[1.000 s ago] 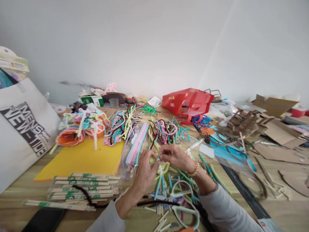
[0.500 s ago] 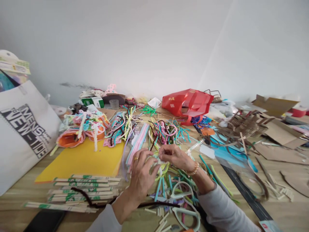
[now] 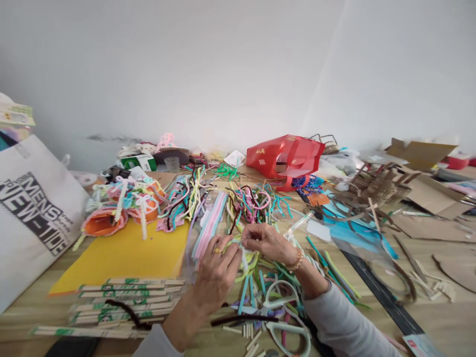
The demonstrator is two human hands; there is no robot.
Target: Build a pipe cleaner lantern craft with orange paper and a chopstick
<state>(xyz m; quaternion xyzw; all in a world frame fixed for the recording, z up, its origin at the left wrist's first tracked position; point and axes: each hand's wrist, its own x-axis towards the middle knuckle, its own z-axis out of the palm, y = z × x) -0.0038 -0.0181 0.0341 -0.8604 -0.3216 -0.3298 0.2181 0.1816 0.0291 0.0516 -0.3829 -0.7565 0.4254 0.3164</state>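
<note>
One pipe cleaner (image 3: 248,262) sits between left hand (image 3: 217,272) and right hand (image 3: 267,244).

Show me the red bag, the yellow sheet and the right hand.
Red bag (image 3: 284,156), head view, front panel.
Yellow sheet (image 3: 126,260), head view, middle.
Right hand (image 3: 267,243), head view, back of hand.

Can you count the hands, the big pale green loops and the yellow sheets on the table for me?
Hands: 2 (left hand, right hand)
Big pale green loops: 2 (upper loop, lower loop)
Yellow sheets: 1 (yellow sheet)
Total: 5
</note>
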